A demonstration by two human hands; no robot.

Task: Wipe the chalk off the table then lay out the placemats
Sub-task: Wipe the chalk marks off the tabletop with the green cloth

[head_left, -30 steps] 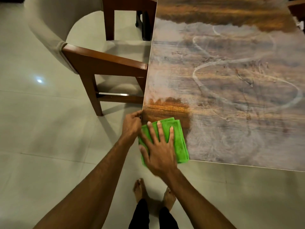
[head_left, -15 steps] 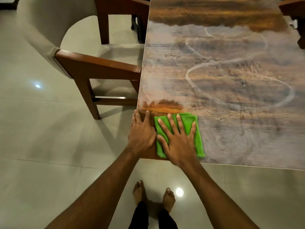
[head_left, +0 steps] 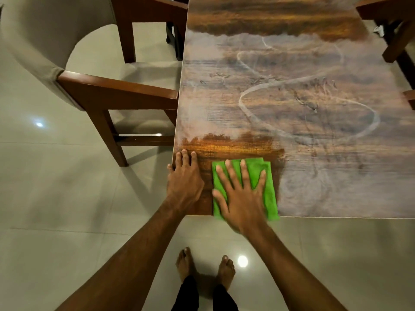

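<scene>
Since a moment ago, the green cloth [head_left: 265,173] and the right hand [head_left: 241,198] pressing it have slid further right along the near edge of the table [head_left: 336,194], leaving a wider strip of clean, dark wood behind them. The left hand [head_left: 185,182] has stayed at the near left corner.

There is one cloth, folded into a rectangle, and two bare hands. The right hand lies flat on top of the cloth with all five fingers [head_left: 243,173] spread and extended, not gripping; the cloth shows beyond the fingertips and past the little finger on the right, and its near edge just overhangs the table edge. The left hand rests flat on bare wood just beside the cloth, fingers together and straight, holding nothing, thumb at the table's left edge.

Most of the tabletop is hazy with white chalk [head_left: 310,122], including looping lines. One wooden armchair [head_left: 116,95] with a pale cushion stands at the left side. Parts of other wooden furniture show at the right. Two bare feet [head_left: 205,264] stand on glossy floor tiles.
</scene>
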